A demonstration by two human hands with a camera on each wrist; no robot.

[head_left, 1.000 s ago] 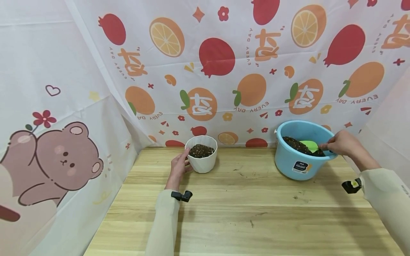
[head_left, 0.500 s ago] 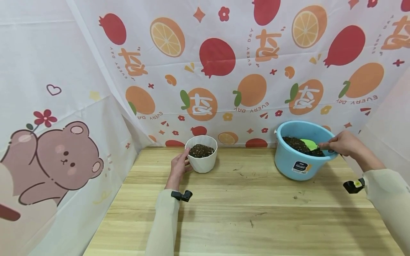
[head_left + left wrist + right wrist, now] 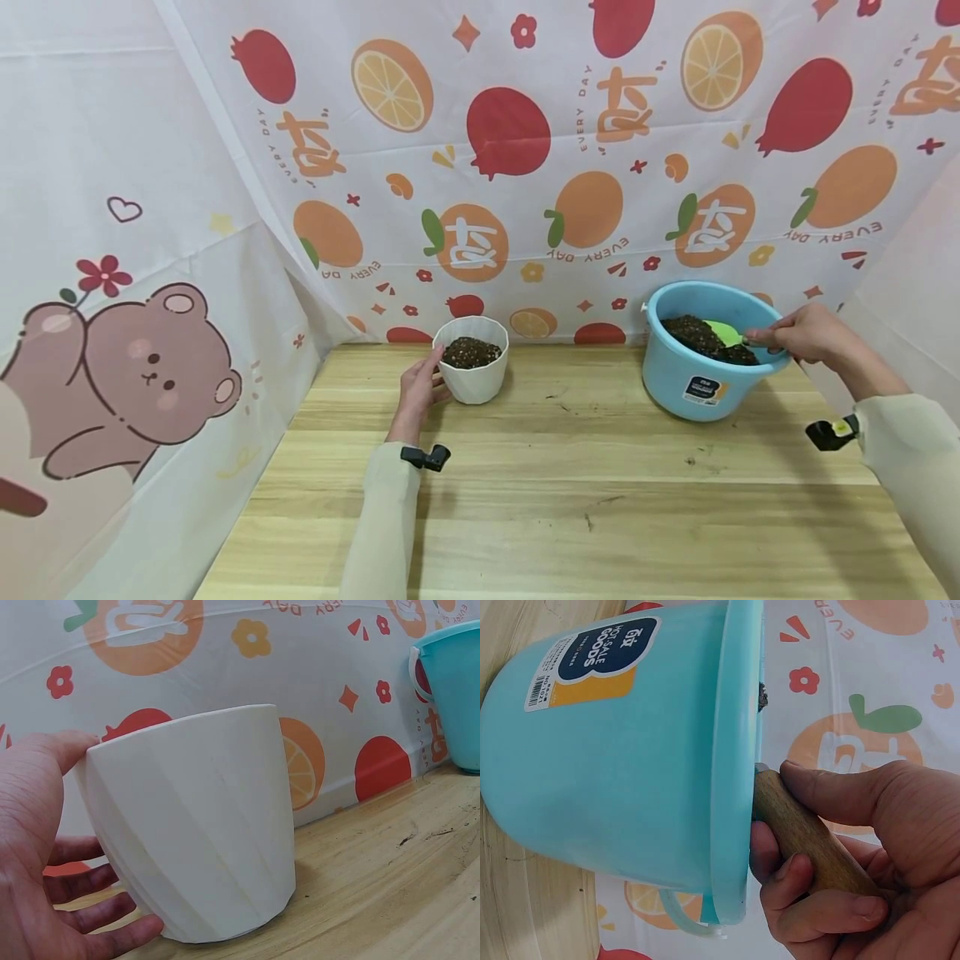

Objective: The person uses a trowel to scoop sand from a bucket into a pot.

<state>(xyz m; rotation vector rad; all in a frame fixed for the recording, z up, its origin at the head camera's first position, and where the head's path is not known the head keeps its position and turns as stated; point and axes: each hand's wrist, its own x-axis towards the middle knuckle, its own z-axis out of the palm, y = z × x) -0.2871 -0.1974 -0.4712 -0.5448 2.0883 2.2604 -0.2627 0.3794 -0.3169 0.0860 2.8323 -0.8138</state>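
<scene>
One white pot [image 3: 472,371] of soil far-centre on desk [image 3: 570,500], left hand [image 3: 417,392] cupping its side, fingers loosely straight. One blue bucket [image 3: 693,379] far right; right hand [image 3: 806,333] grips green trowel [image 3: 723,332] over rim. Open desk between and nearer.

The left hand [image 3: 34,847] lies against the left side of a white faceted pot [image 3: 195,825], thumb high near the rim and the fingers [image 3: 97,911] straight and spread low along the pot's base, touching it. The pot stands upright on the wooden counter [image 3: 390,885], which shows scattered dark specks to the right of the pot. Behind the pot hangs a white cloth backdrop [image 3: 315,667] printed with oranges, flowers and red fruit, and well to the right of the pot the edge of a blue bucket [image 3: 454,697] stands on the counter against that backdrop.
</scene>
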